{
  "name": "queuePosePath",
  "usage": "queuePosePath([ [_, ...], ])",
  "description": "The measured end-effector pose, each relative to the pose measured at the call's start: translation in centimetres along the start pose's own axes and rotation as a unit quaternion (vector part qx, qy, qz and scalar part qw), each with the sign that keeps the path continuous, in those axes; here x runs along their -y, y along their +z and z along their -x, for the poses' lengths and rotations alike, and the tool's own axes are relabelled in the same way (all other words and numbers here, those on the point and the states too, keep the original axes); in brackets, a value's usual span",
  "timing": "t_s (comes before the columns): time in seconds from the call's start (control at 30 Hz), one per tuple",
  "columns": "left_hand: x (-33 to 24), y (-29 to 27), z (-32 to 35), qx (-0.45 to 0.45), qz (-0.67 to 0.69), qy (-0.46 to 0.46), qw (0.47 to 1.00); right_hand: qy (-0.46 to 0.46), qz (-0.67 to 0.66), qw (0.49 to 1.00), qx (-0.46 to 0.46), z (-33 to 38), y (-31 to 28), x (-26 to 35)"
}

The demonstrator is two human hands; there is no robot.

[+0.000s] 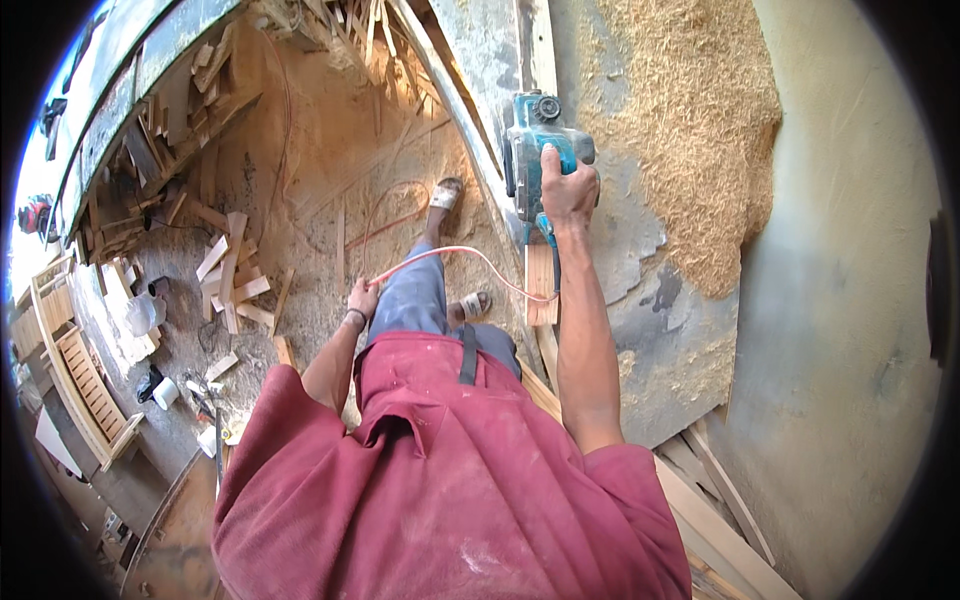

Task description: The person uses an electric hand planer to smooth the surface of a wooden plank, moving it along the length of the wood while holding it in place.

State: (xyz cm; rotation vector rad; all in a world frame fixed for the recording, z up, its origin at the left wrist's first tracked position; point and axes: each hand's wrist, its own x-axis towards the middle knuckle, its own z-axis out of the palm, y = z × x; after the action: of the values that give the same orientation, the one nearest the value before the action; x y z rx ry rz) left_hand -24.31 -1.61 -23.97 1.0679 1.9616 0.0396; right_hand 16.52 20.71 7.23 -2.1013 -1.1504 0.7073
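On bench edge, right hand grips teal electric planer flat along wooden strip; left hand closed on orange cord, holding it clear.

I count 1 planer | 1 cord | 2 hands: left, right | 2 sandals | 1 sawdust heap | offcuts: too many to count

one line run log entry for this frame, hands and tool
right hand: grips teal power planer on wooden strip | left hand: holds pink cord | shavings pile beside bench
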Motion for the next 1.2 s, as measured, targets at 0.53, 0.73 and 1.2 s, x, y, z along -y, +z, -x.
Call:
queuePosePath([
  [0.53, -9.3, -4.6, -3.4, -0.209, 0.117, 0.012, 0.971, -0.031, 0.004, 0.997, -0.067, -15.2, 4.9, 5.9],
  [0.73, -14.0, -6.9, -8.8, -0.293, 0.238, 0.046, 0.925, -0.023, -0.005, 0.999, -0.042, -20.1, 5.8, 9.2],
  [1.2, -50.4, -12.7, -25.5, -0.139, 0.589, 0.131, 0.785, 0.008, 0.003, 1.000, 0.001, -33.0, 8.4, 15.6],
])
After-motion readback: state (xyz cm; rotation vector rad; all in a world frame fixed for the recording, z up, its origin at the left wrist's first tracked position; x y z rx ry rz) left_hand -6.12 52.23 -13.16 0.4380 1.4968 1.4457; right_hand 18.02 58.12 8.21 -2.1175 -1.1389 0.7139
